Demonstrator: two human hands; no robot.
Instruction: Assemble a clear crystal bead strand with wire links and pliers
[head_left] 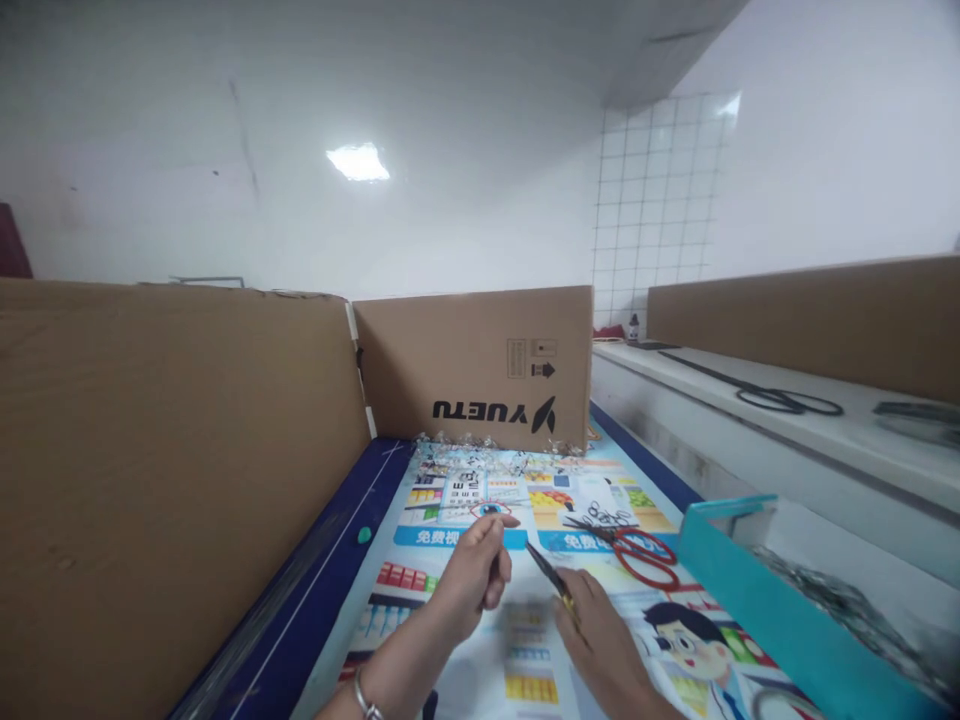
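Note:
My left hand [474, 578] hovers over a colourful printed poster [480, 640] on the work surface, fingers curled together in a pinch; what it holds, if anything, is too small to make out. A bracelet circles that wrist. My right hand [600, 640] lies just to the right, closed round a thin dark tool with a yellow grip [549, 577] that points up and left toward the left hand. Red-handled scissors [643, 556] lie on the poster just beyond the right hand.
Cardboard walls stand at the left [172, 480] and at the back, marked YUETU [480, 365]. A teal box [780, 610] with metal bits sits at the right. Small clear scraps [487, 452] litter the poster's far end. A white shelf [787, 425] carries dark cables.

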